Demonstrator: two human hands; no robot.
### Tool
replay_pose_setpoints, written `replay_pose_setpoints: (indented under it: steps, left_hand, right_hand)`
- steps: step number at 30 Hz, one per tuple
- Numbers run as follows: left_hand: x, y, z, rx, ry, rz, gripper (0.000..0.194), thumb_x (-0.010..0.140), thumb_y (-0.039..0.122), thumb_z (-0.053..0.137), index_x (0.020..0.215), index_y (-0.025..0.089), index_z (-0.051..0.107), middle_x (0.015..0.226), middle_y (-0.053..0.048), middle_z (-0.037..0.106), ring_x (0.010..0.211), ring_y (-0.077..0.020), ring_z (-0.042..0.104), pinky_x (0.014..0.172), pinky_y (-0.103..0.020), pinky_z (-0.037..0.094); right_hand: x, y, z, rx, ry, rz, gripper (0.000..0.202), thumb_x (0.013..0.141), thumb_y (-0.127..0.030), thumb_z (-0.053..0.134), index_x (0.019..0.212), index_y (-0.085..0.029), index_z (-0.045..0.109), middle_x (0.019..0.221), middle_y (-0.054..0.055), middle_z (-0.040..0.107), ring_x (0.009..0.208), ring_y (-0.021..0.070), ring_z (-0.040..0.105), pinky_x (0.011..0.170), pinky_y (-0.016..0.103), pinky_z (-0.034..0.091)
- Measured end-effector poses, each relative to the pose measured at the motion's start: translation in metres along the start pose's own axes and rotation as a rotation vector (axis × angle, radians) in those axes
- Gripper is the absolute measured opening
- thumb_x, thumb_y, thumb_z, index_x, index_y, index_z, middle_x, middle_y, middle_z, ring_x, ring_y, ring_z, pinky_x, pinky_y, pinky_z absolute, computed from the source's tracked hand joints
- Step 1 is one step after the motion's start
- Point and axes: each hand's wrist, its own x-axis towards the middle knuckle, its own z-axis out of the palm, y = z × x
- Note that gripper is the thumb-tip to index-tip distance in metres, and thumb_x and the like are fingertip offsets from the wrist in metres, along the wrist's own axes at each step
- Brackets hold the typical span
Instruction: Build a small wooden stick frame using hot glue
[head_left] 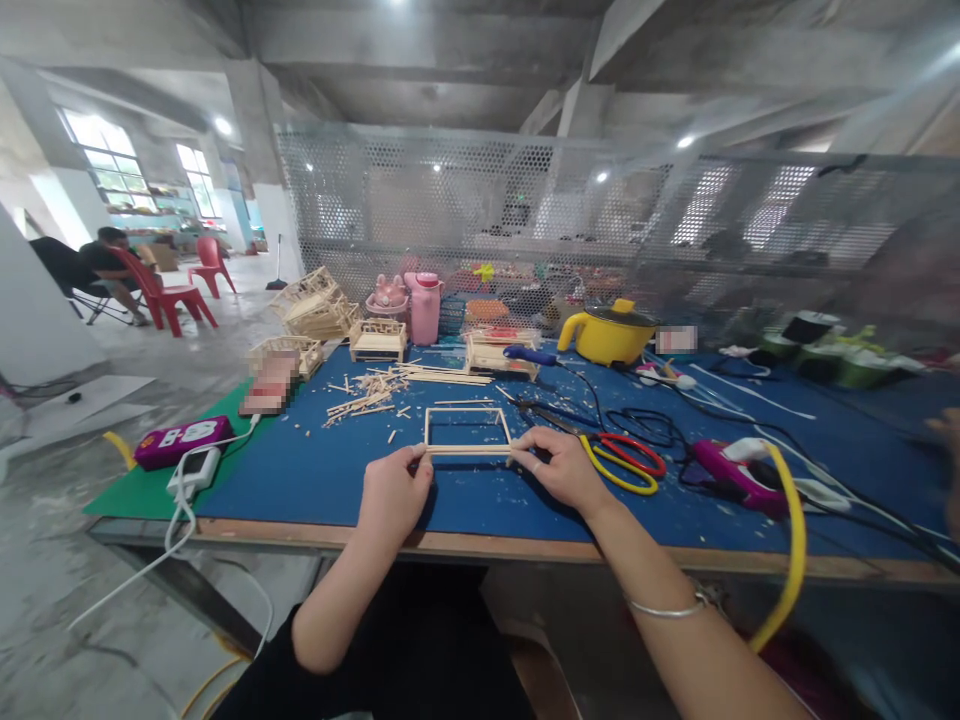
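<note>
A small rectangular frame of thin wooden sticks (466, 450) is held over the blue table mat, near its front edge. My left hand (397, 488) pinches the frame's near left corner between thumb and fingers. At the near right corner, my right hand (559, 468) grips the same frame. Beyond it lie a pile of loose wooden sticks (367, 392) and, to the right, pliers with dark handles (551, 412). Scissors with red and yellow handles (626, 462) rest just right of my right hand.
Small wooden furniture pieces (377, 342), a pink flask (425, 310) and a yellow pot (611, 335) stand at the back. A blue-handled tool (531, 355) lies before them. Purple power strips (184, 443) and cables flank the work area. A person (112, 262) sits far left.
</note>
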Motion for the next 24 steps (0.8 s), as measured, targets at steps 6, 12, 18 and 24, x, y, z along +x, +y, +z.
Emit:
replay_pose_setpoints:
  steps: [6, 12, 18, 24]
  left_hand:
    - [-0.003, 0.002, 0.0, 0.052, 0.01, 0.029, 0.024, 0.077, 0.031, 0.058, 0.09, 0.021, 0.075, 0.092, -0.01, 0.075, 0.09, -0.0273, 0.067, 0.084, -0.034, 0.046]
    - [0.011, -0.007, -0.006, -0.048, -0.078, -0.076, 0.025, 0.073, 0.039, 0.06, 0.079, 0.02, 0.075, 0.06, -0.002, 0.071, 0.055, -0.0185, 0.065, 0.056, -0.025, 0.047]
    - [0.01, -0.009, -0.006, -0.025, -0.06, -0.082, 0.026, 0.073, 0.04, 0.06, 0.082, 0.021, 0.075, 0.072, -0.004, 0.074, 0.06, -0.0193, 0.065, 0.06, -0.027, 0.049]
    - [0.004, -0.003, -0.002, 0.089, 0.015, 0.032, 0.025, 0.077, 0.036, 0.055, 0.081, 0.021, 0.074, 0.08, -0.006, 0.073, 0.078, -0.0234, 0.066, 0.077, -0.032, 0.049]
  right_hand:
    - [0.0, -0.002, 0.0, -0.004, 0.009, 0.001, 0.014, 0.082, -0.024, 0.061, 0.069, -0.022, 0.067, 0.074, 0.002, 0.069, 0.073, 0.0173, 0.063, 0.073, 0.031, 0.048]
    - [0.0, -0.006, -0.001, -0.009, 0.01, 0.0, 0.014, 0.08, -0.022, 0.062, 0.068, -0.022, 0.068, 0.073, 0.001, 0.07, 0.072, 0.0165, 0.063, 0.072, 0.029, 0.048]
    - [-0.001, -0.005, 0.0, -0.013, 0.007, 0.012, 0.012, 0.079, -0.019, 0.063, 0.068, -0.022, 0.068, 0.074, 0.002, 0.069, 0.072, 0.0162, 0.062, 0.071, 0.028, 0.047]
    - [0.0, -0.004, -0.001, -0.009, 0.003, 0.002, 0.012, 0.079, -0.02, 0.063, 0.068, -0.022, 0.067, 0.074, 0.001, 0.069, 0.073, 0.0166, 0.062, 0.07, 0.029, 0.047]
